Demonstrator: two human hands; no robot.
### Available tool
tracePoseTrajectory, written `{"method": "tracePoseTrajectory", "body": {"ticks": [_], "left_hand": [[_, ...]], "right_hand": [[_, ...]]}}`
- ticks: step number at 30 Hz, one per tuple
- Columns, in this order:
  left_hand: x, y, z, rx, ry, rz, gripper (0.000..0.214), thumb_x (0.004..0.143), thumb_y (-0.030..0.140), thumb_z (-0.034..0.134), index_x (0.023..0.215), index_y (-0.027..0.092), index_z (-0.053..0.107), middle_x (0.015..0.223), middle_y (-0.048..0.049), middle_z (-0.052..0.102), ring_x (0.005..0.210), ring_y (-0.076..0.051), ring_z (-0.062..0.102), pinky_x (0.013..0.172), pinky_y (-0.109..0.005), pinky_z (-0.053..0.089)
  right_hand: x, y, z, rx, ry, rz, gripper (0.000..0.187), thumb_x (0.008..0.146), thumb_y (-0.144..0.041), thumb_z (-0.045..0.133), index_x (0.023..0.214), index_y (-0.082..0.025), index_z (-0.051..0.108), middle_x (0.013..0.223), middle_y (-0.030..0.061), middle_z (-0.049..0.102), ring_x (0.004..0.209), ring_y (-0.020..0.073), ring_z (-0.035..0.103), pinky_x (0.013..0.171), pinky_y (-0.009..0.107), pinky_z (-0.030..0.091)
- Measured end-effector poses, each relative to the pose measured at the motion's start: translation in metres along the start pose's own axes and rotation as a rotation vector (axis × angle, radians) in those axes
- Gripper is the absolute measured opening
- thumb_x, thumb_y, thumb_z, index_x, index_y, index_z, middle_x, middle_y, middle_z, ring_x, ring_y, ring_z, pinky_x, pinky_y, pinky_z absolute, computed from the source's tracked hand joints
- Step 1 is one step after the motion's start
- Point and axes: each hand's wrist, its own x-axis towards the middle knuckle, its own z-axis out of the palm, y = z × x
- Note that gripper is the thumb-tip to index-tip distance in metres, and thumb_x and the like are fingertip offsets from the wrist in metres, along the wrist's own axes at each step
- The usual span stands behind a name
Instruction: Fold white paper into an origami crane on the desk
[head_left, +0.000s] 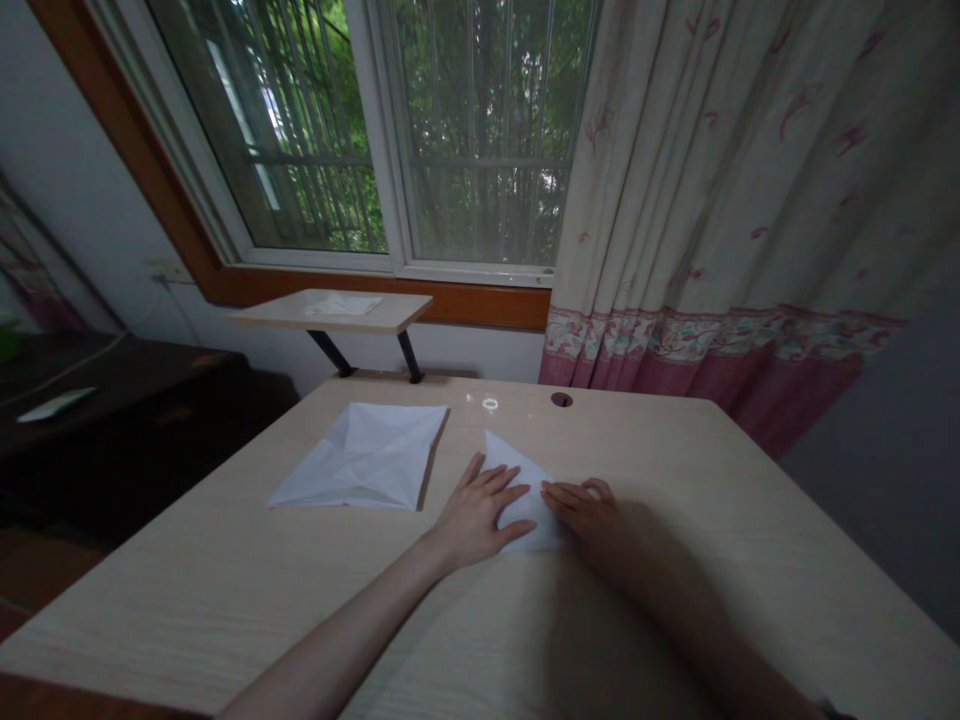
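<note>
A white sheet of paper (pixel 531 505), folded to a pointed shape, lies on the table (pixel 465 620) in front of me. My left hand (pixel 484 508) rests flat on its left part, fingers spread and pressing down. At its right edge, my right hand (pixel 586 515) has its fingers drawn together, fingertips on the paper. Part of the paper's right side is hidden under that hand. Left of both hands lies a larger white sheet (pixel 367 455) with creases across it, untouched.
A small raised shelf (pixel 277 310) on black supports stands at the far left edge, with crumpled white paper (pixel 349 304) on it. A white ring (pixel 490 404) and a round cable hole (pixel 561 400) are near the back edge. A curtain (pixel 697 220) hangs behind.
</note>
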Motion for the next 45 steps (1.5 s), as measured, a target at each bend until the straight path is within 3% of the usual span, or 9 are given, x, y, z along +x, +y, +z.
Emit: {"method": "tracePoseTrajectory", "body": {"ticks": [6, 11, 18, 22, 25, 30, 34, 41, 45], "left_hand": [[0.000, 0.002, -0.003, -0.001, 0.037, 0.053, 0.041, 0.094, 0.051, 0.066, 0.126, 0.026, 0.071, 0.137, -0.0084, 0.068, 0.126, -0.029, 0.063, 0.124, -0.054, 0.026], [0.000, 0.003, 0.004, -0.030, 0.073, 0.115, 0.033, 0.096, 0.046, 0.065, 0.121, 0.025, 0.072, 0.124, -0.0050, 0.074, 0.116, -0.026, 0.068, 0.119, -0.047, 0.037], [0.001, 0.006, 0.010, 0.011, 0.070, 0.186, 0.023, 0.102, 0.037, 0.057, 0.107, 0.021, 0.073, 0.107, -0.0050, 0.076, 0.101, -0.024, 0.068, 0.094, -0.039, 0.053], [0.001, 0.007, 0.010, -0.028, 0.048, 0.125, 0.017, 0.100, 0.034, 0.061, 0.104, 0.019, 0.068, 0.110, -0.0067, 0.074, 0.105, -0.024, 0.067, 0.096, -0.039, 0.053], [0.000, 0.007, 0.011, -0.076, 0.031, 0.090, 0.016, 0.098, 0.033, 0.064, 0.105, 0.019, 0.064, 0.132, -0.0098, 0.068, 0.126, -0.026, 0.061, 0.109, -0.041, 0.048], [-0.001, 0.007, 0.011, -0.014, -0.073, 0.082, 0.041, 0.104, 0.037, 0.052, 0.141, 0.019, 0.050, 0.158, -0.0113, 0.046, 0.149, -0.026, 0.039, 0.124, -0.050, 0.031], [-0.001, 0.007, 0.010, 0.049, -0.160, 0.030, 0.054, 0.107, 0.046, 0.045, 0.155, 0.024, 0.038, 0.162, -0.0071, 0.039, 0.152, -0.027, 0.032, 0.125, -0.054, 0.025], [-0.003, 0.005, 0.015, 0.116, -0.152, -0.007, 0.058, 0.106, 0.056, 0.037, 0.158, 0.029, 0.035, 0.163, -0.0041, 0.036, 0.153, -0.026, 0.031, 0.126, -0.055, 0.021], [-0.004, 0.006, 0.017, 0.152, -0.146, -0.039, 0.063, 0.105, 0.061, 0.034, 0.158, 0.027, 0.034, 0.163, -0.0058, 0.036, 0.153, -0.029, 0.031, 0.124, -0.058, 0.023]], "right_hand": [[-0.003, 0.009, 0.004, 0.033, 0.081, 0.015, 0.066, 0.082, 0.002, 0.041, 0.137, -0.026, 0.064, 0.140, 0.0060, 0.066, 0.127, 0.0235, 0.064, 0.109, 0.046, 0.051], [-0.008, 0.006, 0.010, 0.015, 0.120, 0.065, 0.063, 0.086, -0.002, 0.042, 0.143, -0.022, 0.059, 0.141, 0.0084, 0.065, 0.127, 0.0258, 0.064, 0.107, 0.045, 0.055], [-0.004, -0.006, 0.009, -0.009, 0.078, 0.051, 0.057, 0.097, -0.014, 0.043, 0.153, -0.019, 0.045, 0.152, 0.0109, 0.054, 0.140, 0.0252, 0.051, 0.116, 0.047, 0.047], [-0.004, 0.000, 0.012, 0.057, 0.064, 0.063, 0.058, 0.098, -0.017, 0.043, 0.156, -0.021, 0.041, 0.156, 0.0098, 0.049, 0.145, 0.0248, 0.045, 0.117, 0.049, 0.044], [-0.005, 0.002, 0.014, 0.093, 0.041, 0.086, 0.058, 0.099, -0.020, 0.043, 0.156, -0.017, 0.040, 0.157, 0.0120, 0.046, 0.146, 0.0249, 0.043, 0.118, 0.049, 0.042], [-0.002, -0.002, 0.011, 0.070, 0.022, 0.121, 0.056, 0.099, -0.021, 0.045, 0.155, -0.017, 0.042, 0.157, 0.0119, 0.046, 0.147, 0.0249, 0.042, 0.121, 0.048, 0.038], [0.001, -0.011, 0.003, -0.012, -0.075, 0.178, 0.055, 0.099, -0.020, 0.042, 0.154, -0.018, 0.045, 0.157, 0.0104, 0.046, 0.148, 0.0283, 0.039, 0.122, 0.059, 0.030], [0.005, -0.022, -0.009, -0.101, -0.196, 0.331, 0.054, 0.101, -0.029, 0.043, 0.155, -0.029, 0.042, 0.161, 0.0069, 0.039, 0.151, 0.0375, 0.031, 0.114, 0.079, 0.021], [0.008, -0.024, -0.014, -0.128, -0.238, 0.370, 0.054, 0.103, -0.035, 0.041, 0.157, -0.031, 0.038, 0.164, 0.0054, 0.031, 0.152, 0.0398, 0.028, 0.113, 0.080, 0.018]]}}
